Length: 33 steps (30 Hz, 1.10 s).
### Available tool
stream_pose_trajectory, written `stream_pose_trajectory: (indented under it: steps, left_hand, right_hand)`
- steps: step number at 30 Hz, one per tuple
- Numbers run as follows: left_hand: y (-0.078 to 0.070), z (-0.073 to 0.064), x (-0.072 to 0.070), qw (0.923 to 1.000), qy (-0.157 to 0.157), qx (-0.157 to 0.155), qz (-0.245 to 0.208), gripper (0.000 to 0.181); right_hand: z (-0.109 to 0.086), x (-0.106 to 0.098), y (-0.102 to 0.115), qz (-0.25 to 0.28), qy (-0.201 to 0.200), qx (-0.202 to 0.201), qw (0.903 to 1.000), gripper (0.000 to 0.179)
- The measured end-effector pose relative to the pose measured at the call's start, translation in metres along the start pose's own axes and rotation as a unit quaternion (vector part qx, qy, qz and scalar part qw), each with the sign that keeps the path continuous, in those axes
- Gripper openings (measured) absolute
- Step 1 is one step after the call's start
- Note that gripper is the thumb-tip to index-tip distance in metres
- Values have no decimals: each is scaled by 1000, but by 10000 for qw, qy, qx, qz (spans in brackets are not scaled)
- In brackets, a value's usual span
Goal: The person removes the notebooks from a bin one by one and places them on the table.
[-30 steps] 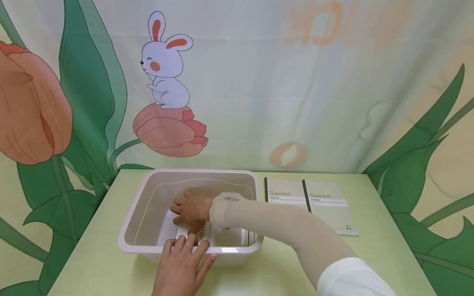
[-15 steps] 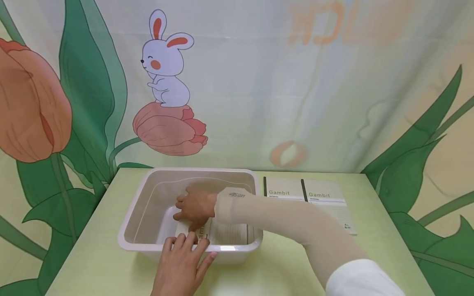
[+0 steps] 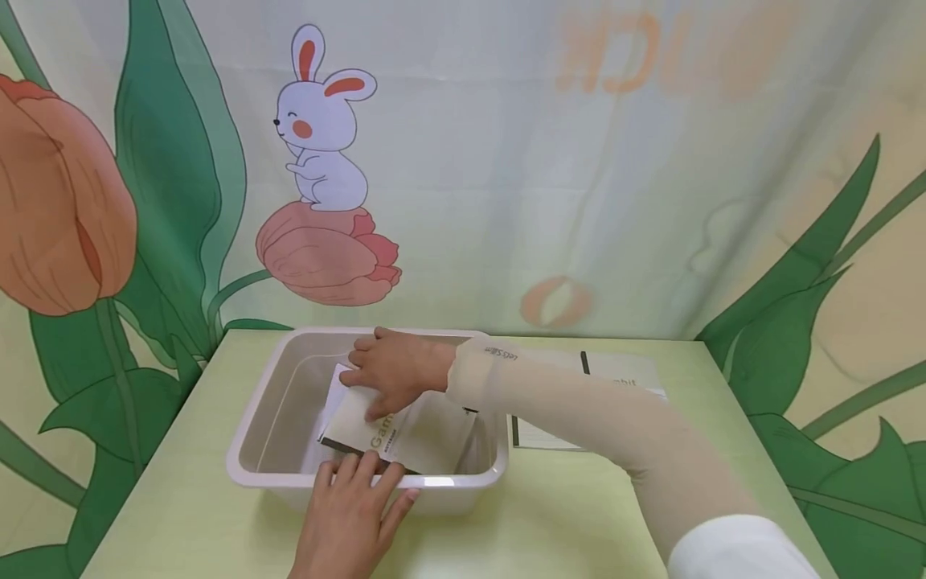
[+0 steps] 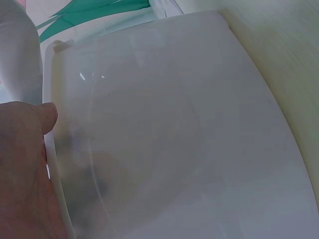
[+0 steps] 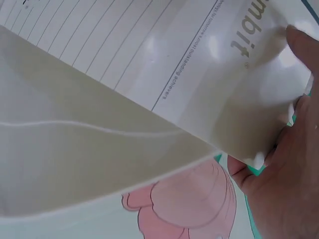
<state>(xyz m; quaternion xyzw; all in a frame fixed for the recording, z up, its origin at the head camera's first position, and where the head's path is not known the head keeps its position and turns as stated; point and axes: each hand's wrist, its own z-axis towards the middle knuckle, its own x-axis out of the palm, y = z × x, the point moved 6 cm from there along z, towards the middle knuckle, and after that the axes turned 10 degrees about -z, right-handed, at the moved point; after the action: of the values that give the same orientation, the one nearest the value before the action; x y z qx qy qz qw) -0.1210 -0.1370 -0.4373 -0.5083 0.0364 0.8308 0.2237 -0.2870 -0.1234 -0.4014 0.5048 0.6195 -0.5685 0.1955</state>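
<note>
A beige plastic tub (image 3: 242, 438) stands on the table. Its near rim is gripped by my left hand (image 3: 347, 503), fingers hooked over the top and thumb on the outer side. In the left wrist view the thumb of the left hand (image 4: 25, 159) lies at the edge of the tub wall (image 4: 164, 124). My right hand (image 3: 398, 370) holds a pale Gambit notebook (image 3: 427, 442) inside the tub, thumb on the cover. The notebook tilts, its dark spine toward me. In the right wrist view the fingers reach round the edge of the notebook (image 5: 199, 74).
More Gambit notebooks (image 3: 546, 438) lie on the green table (image 3: 550, 523) right of the tub, partly hidden by my right sleeve (image 3: 579, 394). A printed curtain (image 3: 463, 201) with a rabbit and tulips hangs behind the table.
My right hand has moved up and slightly right, raising the notebook from lying low in the tub to a tilt near rim height. The left hand stays on the near rim.
</note>
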Motion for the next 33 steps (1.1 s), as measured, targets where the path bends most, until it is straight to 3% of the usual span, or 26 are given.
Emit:
stream_pose_trajectory:
  steps: [6, 15, 27, 33]
  left_hand:
    - [1, -1, 0, 9999, -77, 30, -81, 33]
    - [2, -2, 2, 10000, -13, -12, -88, 32]
    - [1, -1, 1, 9999, -4, -2, -154, 36]
    - [0, -2, 1, 9999, -17, -6, -172, 37]
  right_hand:
    - [-11, -6, -7, 110, -156, 107, 9998, 68]
    - [-13, -8, -1, -100, -519, -194, 9984, 58]
    - [-9, -7, 0, 11, -516, -288, 9983, 55]
    - [2, -2, 9, -475, -340, -295, 9979, 58]
